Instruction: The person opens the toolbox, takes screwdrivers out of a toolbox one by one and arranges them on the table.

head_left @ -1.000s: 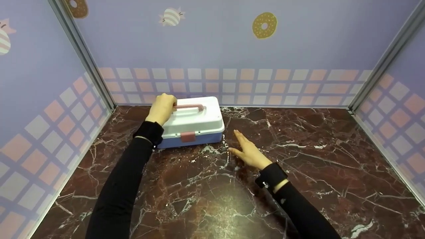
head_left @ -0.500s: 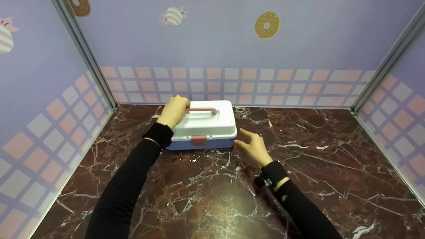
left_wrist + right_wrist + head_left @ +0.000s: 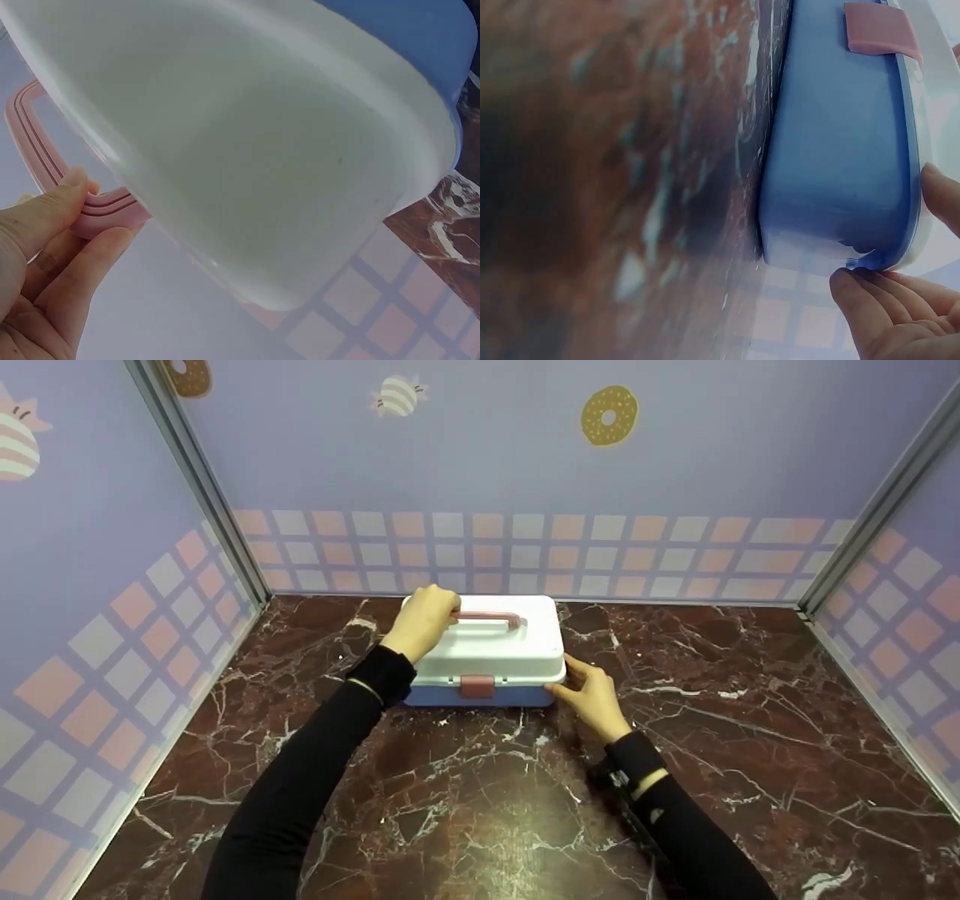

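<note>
A carry box [image 3: 525,648] with a white lid, blue base and pink front latch [image 3: 477,687] stands upright and shut on the dark marbled table. My left hand [image 3: 424,621] grips the left part of its pink handle [image 3: 486,616]; the left wrist view shows thumb and fingers wrapped round the ridged handle [image 3: 112,210]. At the box's right front corner is my right hand [image 3: 595,701]. In the right wrist view, its thumb [image 3: 941,196] lies against the front rim while the fingertips [image 3: 847,281] touch the short side under the rim, pinching the corner.
The marbled tabletop [image 3: 480,810] spreads out around the box. Behind it rises a lilac wall [image 3: 495,457] with a checked border and printed sweets, and more panels stand left and right, joined by grey metal posts [image 3: 862,502].
The box has slid right and slightly toward me, with my left hand on its handle throughout. My right hand has gone from open beside it to holding its right corner.
</note>
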`<state>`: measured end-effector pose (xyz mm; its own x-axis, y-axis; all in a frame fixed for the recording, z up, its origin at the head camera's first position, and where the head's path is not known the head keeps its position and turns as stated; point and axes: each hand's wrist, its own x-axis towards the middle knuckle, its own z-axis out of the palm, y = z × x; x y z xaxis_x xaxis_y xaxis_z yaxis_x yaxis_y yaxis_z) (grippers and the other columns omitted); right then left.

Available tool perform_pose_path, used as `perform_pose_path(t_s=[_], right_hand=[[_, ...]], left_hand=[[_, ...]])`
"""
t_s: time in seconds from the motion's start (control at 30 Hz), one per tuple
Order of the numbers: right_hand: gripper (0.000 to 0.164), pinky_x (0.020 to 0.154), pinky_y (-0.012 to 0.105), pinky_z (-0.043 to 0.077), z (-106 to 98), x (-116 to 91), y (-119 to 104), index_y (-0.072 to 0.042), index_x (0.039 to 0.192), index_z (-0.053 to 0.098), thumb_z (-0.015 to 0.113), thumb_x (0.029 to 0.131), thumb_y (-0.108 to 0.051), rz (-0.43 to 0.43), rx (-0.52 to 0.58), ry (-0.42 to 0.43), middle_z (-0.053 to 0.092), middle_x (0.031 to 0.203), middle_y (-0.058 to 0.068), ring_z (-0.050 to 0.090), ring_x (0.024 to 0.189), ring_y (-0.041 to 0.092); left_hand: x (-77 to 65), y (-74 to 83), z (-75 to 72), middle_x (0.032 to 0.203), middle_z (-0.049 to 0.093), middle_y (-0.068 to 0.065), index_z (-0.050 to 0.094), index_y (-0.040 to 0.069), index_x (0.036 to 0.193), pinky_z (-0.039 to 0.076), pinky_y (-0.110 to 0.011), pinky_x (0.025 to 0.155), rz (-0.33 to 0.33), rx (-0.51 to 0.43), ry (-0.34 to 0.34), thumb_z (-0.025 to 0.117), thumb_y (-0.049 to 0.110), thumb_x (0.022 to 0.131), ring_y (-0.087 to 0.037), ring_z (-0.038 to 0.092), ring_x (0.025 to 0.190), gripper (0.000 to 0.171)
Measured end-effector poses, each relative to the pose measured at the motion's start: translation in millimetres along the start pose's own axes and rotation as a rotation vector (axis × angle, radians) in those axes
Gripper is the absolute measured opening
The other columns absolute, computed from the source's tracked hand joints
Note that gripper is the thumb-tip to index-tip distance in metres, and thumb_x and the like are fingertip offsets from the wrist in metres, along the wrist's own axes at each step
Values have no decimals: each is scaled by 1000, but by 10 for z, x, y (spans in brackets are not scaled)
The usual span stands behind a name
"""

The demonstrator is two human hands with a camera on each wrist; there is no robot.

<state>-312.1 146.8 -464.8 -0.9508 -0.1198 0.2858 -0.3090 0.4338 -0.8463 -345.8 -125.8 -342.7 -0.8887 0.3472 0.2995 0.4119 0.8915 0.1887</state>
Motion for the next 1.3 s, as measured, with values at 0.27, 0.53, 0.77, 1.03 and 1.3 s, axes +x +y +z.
perform_pose_path(t_s=[0.27,0.53,0.77,1.03,1.3], right_hand=[[63,102,43,51,-98,-57,48,10,138,50,78,84,-5,9,35,-3,56,133,29,59,122,38],[62,102,44,50,-210,-115,92,13,137,48,77,84,-4,16,38,-27,54,135,31,58,124,40],[63,101,41,51,-330,-201,131,14,137,48,77,84,-2,17,57,-24,54,134,32,58,124,40],[61,101,39,50,-420,-291,161,16,136,48,76,85,-2,15,48,-15,54,134,33,56,125,41],[64,100,38,51,-517,-359,191,14,138,47,77,85,-6,36,23,-28,55,134,32,58,124,40]], left_hand=[[-34,84,37,82,74,-12,67,4,75,56,-47,69,58,32,23,67,4,89,-36,71,81,14],[-66,185,55,73,68,-10,53,8,65,54,-44,64,88,38,8,60,-4,86,-30,65,71,25],[-83,301,96,70,62,-7,64,2,74,54,-42,65,128,11,-6,58,-1,89,-24,56,67,16],[-117,392,149,67,60,-8,62,1,73,53,-42,64,178,-3,24,58,0,90,-27,59,66,18],[-126,469,179,64,43,-2,56,3,69,47,-39,59,188,-51,24,55,0,91,-20,44,64,22]])
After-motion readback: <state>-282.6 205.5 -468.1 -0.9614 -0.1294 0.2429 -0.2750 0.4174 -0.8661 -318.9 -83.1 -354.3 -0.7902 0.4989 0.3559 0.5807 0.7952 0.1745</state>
